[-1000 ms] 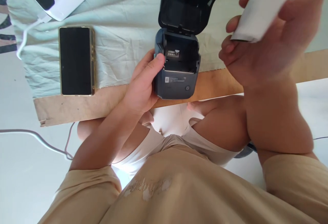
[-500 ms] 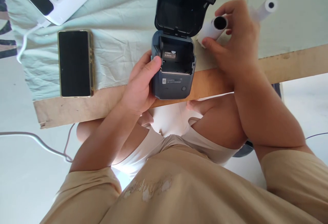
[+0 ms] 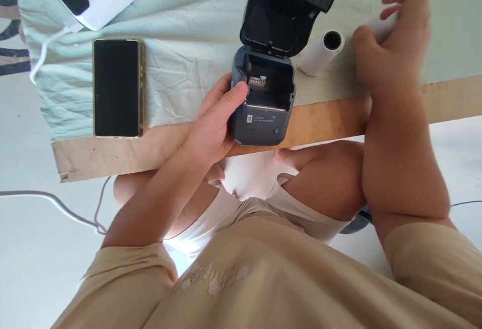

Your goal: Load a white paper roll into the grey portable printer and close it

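On table, left hand (image 3: 213,128) gripping printer (image 3: 265,100)

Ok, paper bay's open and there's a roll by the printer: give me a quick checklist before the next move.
1. Printer lid fully open: ok, tipped back.
2. Paper bay free of any roll: ok, looks empty.
3. Printer steadied: ok, left hand grips its left side, thumb at the bay rim.
4. Roll within reach: ok, a white paper roll lies on the cloth right of the lid.
5. Right hand grip: cannot tell, it is blurred around a second white roll.
6. Printer's footing: not ok, its front overhangs the table edge.
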Demonstrator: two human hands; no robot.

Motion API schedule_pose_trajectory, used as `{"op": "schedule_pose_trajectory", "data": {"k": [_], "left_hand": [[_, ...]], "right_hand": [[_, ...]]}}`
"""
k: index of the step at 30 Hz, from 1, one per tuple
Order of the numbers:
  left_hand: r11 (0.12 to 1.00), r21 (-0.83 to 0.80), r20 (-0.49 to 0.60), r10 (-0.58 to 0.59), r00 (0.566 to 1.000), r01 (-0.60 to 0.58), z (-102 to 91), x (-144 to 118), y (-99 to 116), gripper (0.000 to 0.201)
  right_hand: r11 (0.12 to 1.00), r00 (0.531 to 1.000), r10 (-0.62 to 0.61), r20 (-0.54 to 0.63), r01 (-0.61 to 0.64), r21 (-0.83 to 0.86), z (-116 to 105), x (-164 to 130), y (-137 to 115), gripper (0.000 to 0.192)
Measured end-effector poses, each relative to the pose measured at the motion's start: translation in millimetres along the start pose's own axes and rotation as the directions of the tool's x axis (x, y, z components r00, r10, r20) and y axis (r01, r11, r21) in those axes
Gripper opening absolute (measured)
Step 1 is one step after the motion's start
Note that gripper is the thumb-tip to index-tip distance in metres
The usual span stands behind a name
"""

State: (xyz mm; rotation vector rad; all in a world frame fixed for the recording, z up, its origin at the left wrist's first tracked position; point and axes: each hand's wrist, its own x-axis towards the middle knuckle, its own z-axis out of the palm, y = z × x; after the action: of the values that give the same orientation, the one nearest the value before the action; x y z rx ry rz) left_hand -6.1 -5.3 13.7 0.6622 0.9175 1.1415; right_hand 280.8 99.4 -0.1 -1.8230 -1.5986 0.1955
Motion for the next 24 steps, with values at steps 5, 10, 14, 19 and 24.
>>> {"op": "schedule_pose_trajectory", "data": {"k": [5,10,14,19,24], "left_hand": [[0.999,0.017,0.011,0.033,0.999,-0.033,-1.7,1,-3,0.020],[0.999,0.019,0.021,0.034,0.999,-0.034,-2.0,2,-4,0.022],[0.999,0.023,0.010,0.037,0.999,-0.037,-1.8,2,-3,0.020],[0.999,0.003,0.007,0.041,0.999,-0.041,-2.0,3,-3,0.018],[0.998,-0.025,0.012,0.065,0.998,-0.064,-4.2,4,-6,0.017]], "right_hand": [[0.997,0.998,0.049,-0.044,-0.051,-0.061,0,-8,-8,0.062],[0.841,0.993,-0.094,-0.065,0.114,0.529,-1,-11,1,0.079],[0.420,0.976,0.107,0.191,-0.219,0.881,1,4,20,0.033],[0.252,0.923,0.114,0.368,-0.385,0.888,-7,4,0,0.028],[0.469,0.963,-0.184,-0.196,0.261,0.844,-4,-45,-63,0.040]]}}
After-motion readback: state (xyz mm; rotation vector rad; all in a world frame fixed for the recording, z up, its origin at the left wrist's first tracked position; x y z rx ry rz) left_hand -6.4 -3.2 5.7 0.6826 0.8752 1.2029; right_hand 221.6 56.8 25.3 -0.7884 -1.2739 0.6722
